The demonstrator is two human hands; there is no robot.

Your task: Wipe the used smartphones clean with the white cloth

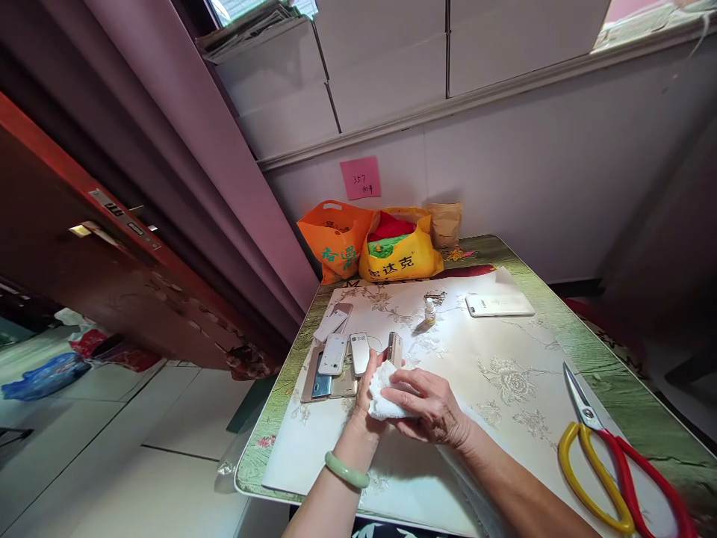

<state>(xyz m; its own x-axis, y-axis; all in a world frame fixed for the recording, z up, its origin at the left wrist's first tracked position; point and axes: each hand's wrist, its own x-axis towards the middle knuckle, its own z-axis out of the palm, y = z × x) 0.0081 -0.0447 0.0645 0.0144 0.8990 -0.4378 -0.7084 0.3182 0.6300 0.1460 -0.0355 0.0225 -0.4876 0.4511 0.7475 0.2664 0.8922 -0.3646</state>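
Your two hands bring a white cloth [382, 396] to a gold phone [395, 346]

At the near middle of a green table [613, 366], your left hand [363, 415] is curled around the gold phone, its far end jutting out; the cloth hides much of the grip. Your right hand [431, 409], fingers bent, holds the white cloth against the phone's near part. A pale green bangle [347, 471] circles your left wrist. Just left of your hands, more phones [334, 355] lie close together, some overlapping. Farther off, a small bottle [429, 311] stands upright on the floral cover [464, 359], and a white phone [498, 305] lies to its right. Scissors [586, 415] with yellow and red handles rest at near right. Along the far edge, an orange bag [336, 243] and a yellow bag [400, 261] stand side by side, below a pink note [361, 178] on the wall.
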